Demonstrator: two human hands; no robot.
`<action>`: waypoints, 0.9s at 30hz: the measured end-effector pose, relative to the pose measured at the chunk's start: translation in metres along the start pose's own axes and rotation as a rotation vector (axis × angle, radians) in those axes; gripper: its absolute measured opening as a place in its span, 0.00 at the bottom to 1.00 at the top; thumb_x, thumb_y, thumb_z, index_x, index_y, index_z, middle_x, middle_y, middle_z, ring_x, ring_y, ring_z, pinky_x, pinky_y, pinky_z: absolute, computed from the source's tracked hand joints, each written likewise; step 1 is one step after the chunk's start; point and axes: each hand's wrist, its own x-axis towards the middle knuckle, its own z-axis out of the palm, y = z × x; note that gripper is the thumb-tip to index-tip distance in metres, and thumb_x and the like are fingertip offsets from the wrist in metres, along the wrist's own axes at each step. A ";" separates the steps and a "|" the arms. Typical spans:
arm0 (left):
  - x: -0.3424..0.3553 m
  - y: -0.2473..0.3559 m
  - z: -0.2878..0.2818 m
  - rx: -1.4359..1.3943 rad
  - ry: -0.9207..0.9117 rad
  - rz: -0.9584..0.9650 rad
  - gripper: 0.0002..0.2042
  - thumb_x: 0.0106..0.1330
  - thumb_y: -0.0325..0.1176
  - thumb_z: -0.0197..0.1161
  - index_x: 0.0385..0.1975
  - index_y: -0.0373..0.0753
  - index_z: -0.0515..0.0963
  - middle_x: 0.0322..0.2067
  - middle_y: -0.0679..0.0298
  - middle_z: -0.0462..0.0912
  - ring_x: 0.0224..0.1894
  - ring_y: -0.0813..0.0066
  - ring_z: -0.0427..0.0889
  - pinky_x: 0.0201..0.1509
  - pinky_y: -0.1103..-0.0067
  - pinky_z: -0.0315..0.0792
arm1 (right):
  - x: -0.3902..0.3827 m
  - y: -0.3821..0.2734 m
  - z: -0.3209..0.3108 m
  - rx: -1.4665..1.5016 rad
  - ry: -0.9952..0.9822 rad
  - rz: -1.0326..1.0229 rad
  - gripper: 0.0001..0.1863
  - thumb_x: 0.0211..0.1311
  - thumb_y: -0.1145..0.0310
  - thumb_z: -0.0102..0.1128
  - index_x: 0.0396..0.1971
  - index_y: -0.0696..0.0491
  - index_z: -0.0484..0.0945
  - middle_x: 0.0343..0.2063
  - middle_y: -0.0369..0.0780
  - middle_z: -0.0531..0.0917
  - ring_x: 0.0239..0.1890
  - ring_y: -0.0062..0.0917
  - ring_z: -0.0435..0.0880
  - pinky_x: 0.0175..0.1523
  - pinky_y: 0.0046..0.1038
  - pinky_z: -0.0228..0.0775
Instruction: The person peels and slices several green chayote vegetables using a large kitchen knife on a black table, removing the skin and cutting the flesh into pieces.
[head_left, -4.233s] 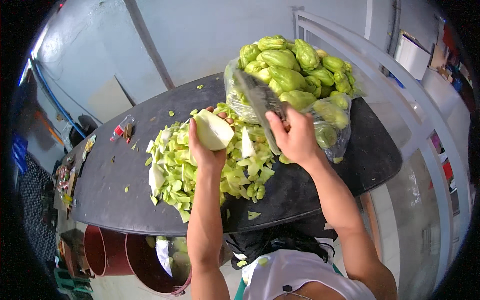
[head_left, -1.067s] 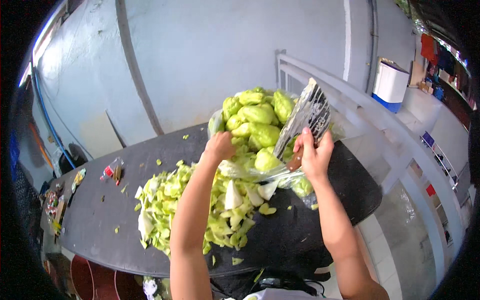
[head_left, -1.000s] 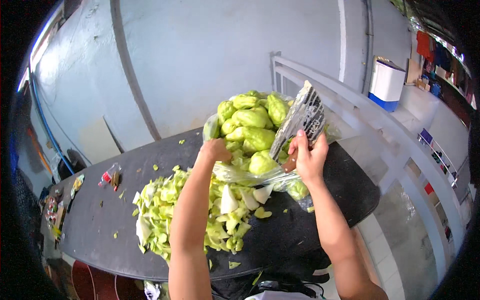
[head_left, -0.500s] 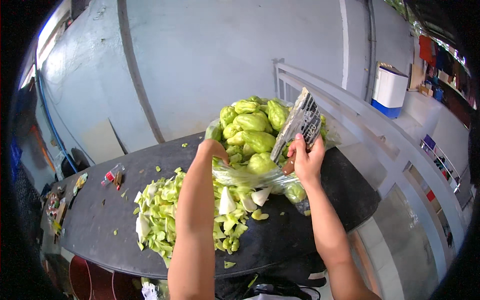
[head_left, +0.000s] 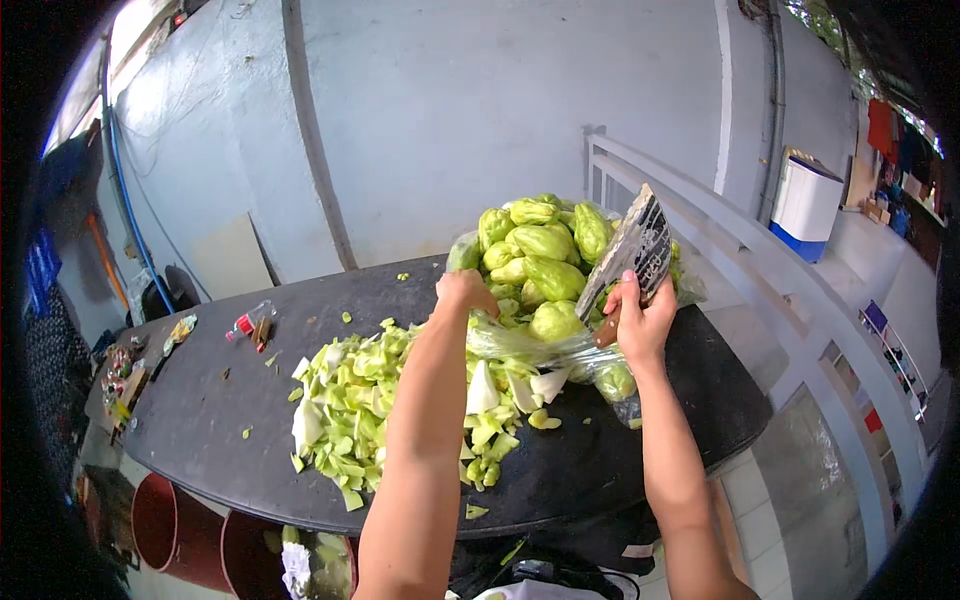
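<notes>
In my right hand (head_left: 640,322) is a broad-bladed cleaver (head_left: 632,250) with a brown wooden handle, its blade pointing up and dark with residue. That hand is at the right side of a clear plastic bag (head_left: 520,345) heaped with green chayotes (head_left: 556,277). At the bag's left edge, my left hand (head_left: 466,292) is closed on the plastic, its fingertips partly hidden behind the rim. Below the bag, partly covered by my left forearm, spreads a pile of cut pale-green chayote pieces (head_left: 345,415), some showing white flesh.
Everything lies on a black table (head_left: 200,390). A small clear bottle with a red label (head_left: 247,322) and clutter (head_left: 118,385) are at its left. Red-brown bins (head_left: 180,535) stand below the front edge. A grey metal railing (head_left: 720,240) runs along the right; a pale wall rises behind.
The whole view has shifted, so the table and bag appear farther right. Both hands keep nearly the same places at the bag, and the cleaver stays raised in the right.
</notes>
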 end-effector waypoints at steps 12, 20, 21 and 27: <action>-0.019 0.002 -0.008 -0.078 -0.016 0.008 0.31 0.29 0.46 0.78 0.39 0.37 0.84 0.44 0.55 0.85 0.47 0.62 0.84 0.50 0.73 0.78 | 0.000 -0.001 -0.001 -0.019 -0.005 0.018 0.08 0.68 0.69 0.55 0.33 0.59 0.70 0.18 0.35 0.78 0.18 0.17 0.77 0.25 0.21 0.71; -0.027 -0.023 -0.026 -0.599 -0.011 0.042 0.23 0.40 0.41 0.76 0.35 0.31 0.83 0.37 0.54 0.85 0.38 0.65 0.84 0.42 0.72 0.80 | -0.001 -0.002 0.002 -0.022 -0.004 -0.023 0.08 0.67 0.71 0.56 0.33 0.60 0.71 0.17 0.36 0.79 0.17 0.18 0.79 0.23 0.22 0.72; -0.029 -0.034 -0.026 -0.961 -0.033 0.122 0.21 0.45 0.37 0.74 0.37 0.32 0.83 0.37 0.55 0.84 0.37 0.66 0.84 0.42 0.72 0.80 | -0.003 -0.004 0.004 -0.017 -0.005 -0.019 0.08 0.67 0.71 0.56 0.33 0.60 0.71 0.17 0.36 0.79 0.17 0.18 0.79 0.23 0.22 0.72; -0.095 -0.062 -0.018 -1.841 -0.131 0.241 0.35 0.56 0.34 0.68 0.62 0.36 0.59 0.56 0.49 0.69 0.55 0.51 0.75 0.52 0.57 0.80 | -0.023 -0.019 0.013 -0.355 -0.194 -0.267 0.08 0.65 0.69 0.59 0.29 0.57 0.74 0.14 0.39 0.78 0.14 0.29 0.79 0.21 0.29 0.68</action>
